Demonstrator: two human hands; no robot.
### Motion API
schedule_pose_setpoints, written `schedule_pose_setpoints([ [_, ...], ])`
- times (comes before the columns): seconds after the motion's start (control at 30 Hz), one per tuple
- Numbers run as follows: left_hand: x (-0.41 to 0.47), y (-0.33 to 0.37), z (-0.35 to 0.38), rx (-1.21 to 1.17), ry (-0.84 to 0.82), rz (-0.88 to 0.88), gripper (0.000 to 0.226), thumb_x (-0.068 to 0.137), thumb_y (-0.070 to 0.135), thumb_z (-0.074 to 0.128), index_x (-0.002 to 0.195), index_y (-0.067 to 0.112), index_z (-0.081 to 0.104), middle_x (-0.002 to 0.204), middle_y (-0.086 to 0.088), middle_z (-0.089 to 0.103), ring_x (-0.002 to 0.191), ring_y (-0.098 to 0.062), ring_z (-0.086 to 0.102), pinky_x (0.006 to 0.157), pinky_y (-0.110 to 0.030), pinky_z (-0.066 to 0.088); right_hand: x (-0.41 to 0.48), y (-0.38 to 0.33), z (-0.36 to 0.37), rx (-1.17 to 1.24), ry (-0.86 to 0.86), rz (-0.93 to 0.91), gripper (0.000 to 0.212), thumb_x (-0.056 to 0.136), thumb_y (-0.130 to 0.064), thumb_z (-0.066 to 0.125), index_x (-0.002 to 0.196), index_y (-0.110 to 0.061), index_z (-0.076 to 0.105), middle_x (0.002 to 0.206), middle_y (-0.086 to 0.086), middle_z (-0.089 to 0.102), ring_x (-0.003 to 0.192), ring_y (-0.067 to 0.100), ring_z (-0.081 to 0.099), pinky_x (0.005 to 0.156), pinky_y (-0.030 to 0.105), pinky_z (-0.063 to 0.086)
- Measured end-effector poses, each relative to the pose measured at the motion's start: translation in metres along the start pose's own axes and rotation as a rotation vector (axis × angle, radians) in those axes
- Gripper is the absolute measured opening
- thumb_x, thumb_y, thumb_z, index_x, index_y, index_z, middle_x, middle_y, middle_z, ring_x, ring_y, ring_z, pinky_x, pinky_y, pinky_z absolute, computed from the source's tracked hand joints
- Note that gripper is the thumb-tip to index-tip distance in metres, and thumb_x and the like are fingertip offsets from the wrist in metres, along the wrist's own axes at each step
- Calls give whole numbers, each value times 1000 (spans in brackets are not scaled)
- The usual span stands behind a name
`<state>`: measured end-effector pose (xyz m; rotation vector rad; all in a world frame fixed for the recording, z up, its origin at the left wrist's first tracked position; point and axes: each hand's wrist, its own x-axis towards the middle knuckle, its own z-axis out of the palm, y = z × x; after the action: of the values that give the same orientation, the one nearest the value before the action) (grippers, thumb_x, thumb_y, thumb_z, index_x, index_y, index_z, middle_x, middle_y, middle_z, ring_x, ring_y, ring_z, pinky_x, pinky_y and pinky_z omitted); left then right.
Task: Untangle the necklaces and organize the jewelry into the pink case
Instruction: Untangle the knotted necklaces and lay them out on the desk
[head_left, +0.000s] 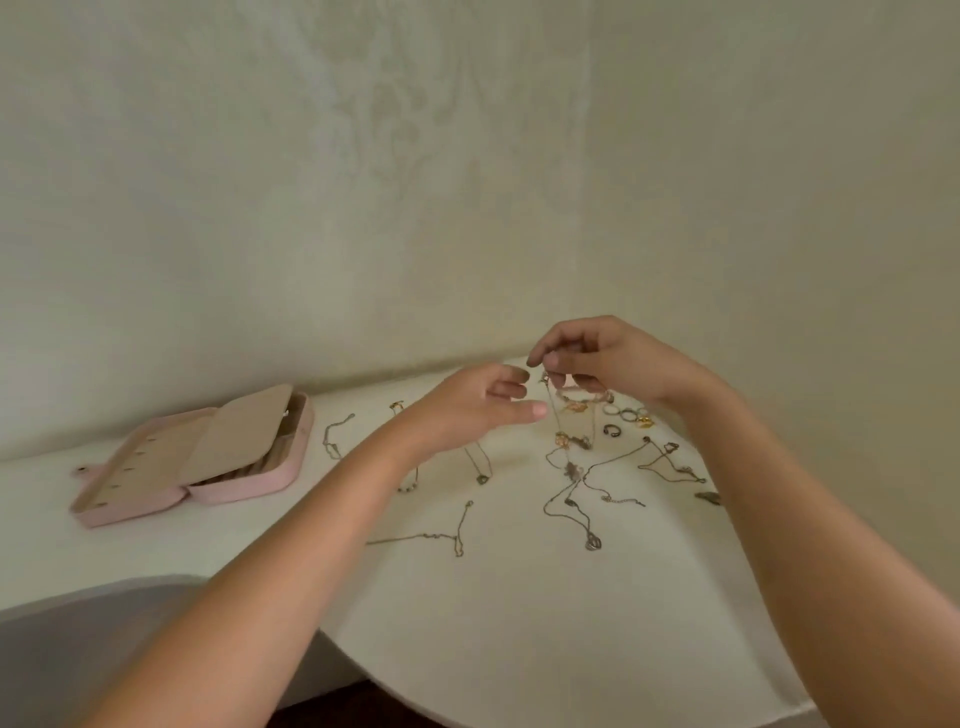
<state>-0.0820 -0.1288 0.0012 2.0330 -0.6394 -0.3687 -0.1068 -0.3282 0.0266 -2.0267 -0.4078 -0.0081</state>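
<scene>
The right hand (597, 358) pinches a thin tangled gold chain (558, 421) over the white table (519, 623); the left hand (467, 410) hovers beside it, fingers loosely curled.

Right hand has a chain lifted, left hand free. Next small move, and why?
Likely: the left hand pinches the lifted chain just above the tangle and eases one strand out. The right hand pinches the chain's top, its lower end is knotted with other pieces on the table, and the left hand holds nothing right beside it.
</scene>
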Motion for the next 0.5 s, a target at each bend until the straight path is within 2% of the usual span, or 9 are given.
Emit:
schedule_pose_setpoints([
  [0.07,7,7,12,-136,-18,53,20,90,32,63,102,16,67,99,5,71,99,-8,65,97,-27,46,2,-10,-5,-26,-19,-27,12,93,-6,58,99,-8,68,69,3,61,51,7,37,47,18,29],
  [0.1,8,9,15,-277,-44,65,18,94,27,57,86,14,66,82,3,69,84,-11,67,92,-29,51,1,-14,-9,-55,-17,-37,11,92,-7,60,99,-9,69,69,3,61,51,6,38,48,17,30],
  [0.17,7,11,15,-641,-91,27,37,99,20,45,64,16,55,54,3,47,53,-11,53,66,-27,55,-3,-19,-18,-145,9,-41,11,89,-10,66,99,-11,69,67,0,61,54,3,44,51,13,32],
  [0.23,4,4,9,-829,-53,-31,46,100,21,41,54,21,47,48,7,29,41,-7,33,43,-20,41,-8,-14,-30,-218,66,-17,12,84,-9,71,96,-13,71,62,-4,56,55,4,44,55,12,33],
  [0.27,1,-2,5,-864,-26,-53,47,99,23,41,52,22,45,48,8,26,39,-6,27,38,-18,32,-10,-9,-36,-238,107,2,12,83,-7,72,93,-15,71,60,-5,51,54,6,41,55,14,32],
  [0.37,-9,-19,-7,-943,36,-94,41,92,28,48,51,22,43,49,9,22,37,-3,20,33,-15,17,-16,7,-50,-232,272,66,11,84,-7,70,88,-17,73,57,-5,38,49,7,31,48,16,26],
  [0.5,-20,-31,-13,-1033,46,-126,30,81,30,55,53,20,49,49,9,23,36,-2,22,32,-14,15,-25,23,-57,26,380,142,6,87,-11,67,90,-13,71,50,-11,32,46,7,24,45,17,21],
])
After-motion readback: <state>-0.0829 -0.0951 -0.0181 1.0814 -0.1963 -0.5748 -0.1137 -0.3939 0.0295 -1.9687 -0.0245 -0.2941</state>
